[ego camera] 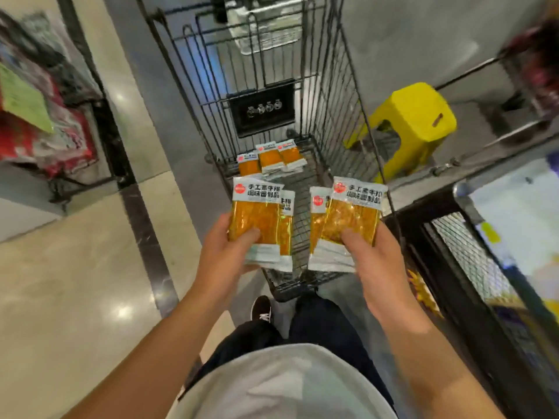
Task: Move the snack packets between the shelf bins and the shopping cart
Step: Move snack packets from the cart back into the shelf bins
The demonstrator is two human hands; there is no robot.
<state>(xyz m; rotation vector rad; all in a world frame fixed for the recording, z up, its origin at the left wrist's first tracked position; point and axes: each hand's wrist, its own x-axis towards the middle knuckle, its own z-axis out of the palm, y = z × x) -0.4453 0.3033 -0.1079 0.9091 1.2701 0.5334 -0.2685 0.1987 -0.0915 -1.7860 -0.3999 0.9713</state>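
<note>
My left hand point(225, 252) and right hand point(375, 258) each pinch a fanned stack of snack packets point(257, 219) mid-frame over the shopping cart point(302, 189). Held only by thumbs, the loose under-packets could slide out and miss the cart.

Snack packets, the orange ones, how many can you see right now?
7 at least: two in the left hand, two in the right hand, and three lying in the shopping cart at its far end. Stacks may hide more.
</note>
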